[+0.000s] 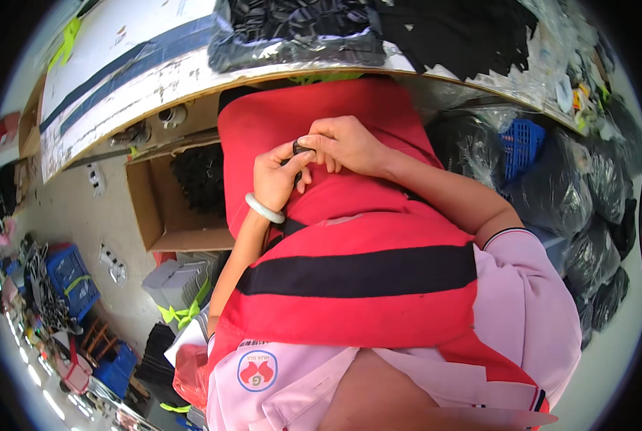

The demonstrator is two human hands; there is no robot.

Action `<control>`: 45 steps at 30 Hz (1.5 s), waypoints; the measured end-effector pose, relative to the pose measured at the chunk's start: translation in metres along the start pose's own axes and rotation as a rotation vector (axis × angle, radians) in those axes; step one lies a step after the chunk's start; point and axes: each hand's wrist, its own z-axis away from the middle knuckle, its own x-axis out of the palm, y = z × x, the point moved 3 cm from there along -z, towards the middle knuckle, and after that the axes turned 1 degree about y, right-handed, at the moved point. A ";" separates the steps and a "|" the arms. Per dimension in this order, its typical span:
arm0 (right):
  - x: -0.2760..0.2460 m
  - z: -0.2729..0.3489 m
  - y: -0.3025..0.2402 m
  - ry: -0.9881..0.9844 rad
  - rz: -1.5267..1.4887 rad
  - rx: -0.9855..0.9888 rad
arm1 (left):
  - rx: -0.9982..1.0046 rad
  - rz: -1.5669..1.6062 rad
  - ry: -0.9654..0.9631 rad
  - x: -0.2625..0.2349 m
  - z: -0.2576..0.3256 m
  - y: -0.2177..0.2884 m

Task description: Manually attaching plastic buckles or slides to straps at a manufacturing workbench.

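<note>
Over my lap, which a red apron [263,118] covers, my two hands meet. Between their fingertips is a small black piece [301,149], perhaps a strip of fabric; it is mostly hidden, so its kind is unclear. My left hand [278,172], with a pale bangle [265,208] at the wrist, pinches it with thumb and fingers. From the other side my right hand [349,146] has its fingers curled and closed on the same piece. A clear plastic bag [296,52] of black pieces lies on the table ahead of my knees.
The worktable [141,79] edge runs across in front of me. Black cloth [457,36] lies on its right part. An open cardboard box [145,208] with black pieces stands left of my lap. Black plastic bags [551,190] and a blue crate [520,147] crowd the right.
</note>
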 end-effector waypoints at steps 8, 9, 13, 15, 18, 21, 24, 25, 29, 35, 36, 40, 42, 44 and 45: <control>-0.125 0.018 -0.054 0.803 0.700 -0.485 | -0.093 0.374 -0.027 -0.002 -0.010 -0.001; -0.150 0.022 -0.062 0.878 0.826 -0.553 | -0.078 0.361 -0.042 0.002 -0.009 0.003; -0.205 0.001 -0.077 0.976 1.333 -0.570 | -0.147 0.348 -0.021 -0.003 -0.013 -0.011; -0.233 -0.010 -0.065 1.040 1.434 -0.511 | -0.148 0.320 -0.045 -0.003 -0.014 -0.010; -0.262 -0.021 -0.058 1.057 1.482 -0.398 | -0.157 0.405 0.039 -0.003 -0.014 -0.009; -0.267 -0.017 -0.065 1.021 1.410 -0.463 | -0.118 0.463 0.033 -0.003 -0.011 -0.008; -0.252 -0.013 -0.071 0.949 1.369 -0.508 | -0.082 0.508 0.019 -0.003 -0.012 -0.008; -0.245 -0.013 -0.071 0.858 1.411 -0.494 | -0.081 0.511 0.022 -0.003 -0.013 -0.008; -0.223 -0.014 -0.069 0.830 1.410 -0.593 | -0.109 0.461 0.007 -0.002 -0.013 -0.008; -0.218 -0.040 -0.066 0.784 1.504 -0.578 | -0.135 0.457 0.016 -0.003 -0.014 -0.011; -0.221 -0.039 -0.068 0.822 1.237 -0.854 | -0.136 0.461 0.006 -0.003 -0.015 -0.011; -0.183 -0.041 -0.095 0.936 1.383 -0.694 | -0.124 0.500 0.086 -0.012 -0.006 -0.014; -0.205 -0.060 -0.074 0.927 1.560 -0.597 | -0.150 0.445 0.063 -0.011 -0.008 -0.012; -0.213 -0.071 -0.070 0.864 1.594 -0.549 | -0.147 0.393 0.099 -0.011 -0.007 -0.014; -0.214 -0.075 -0.071 0.791 1.611 -0.507 | -0.198 0.388 0.131 -0.009 -0.007 -0.012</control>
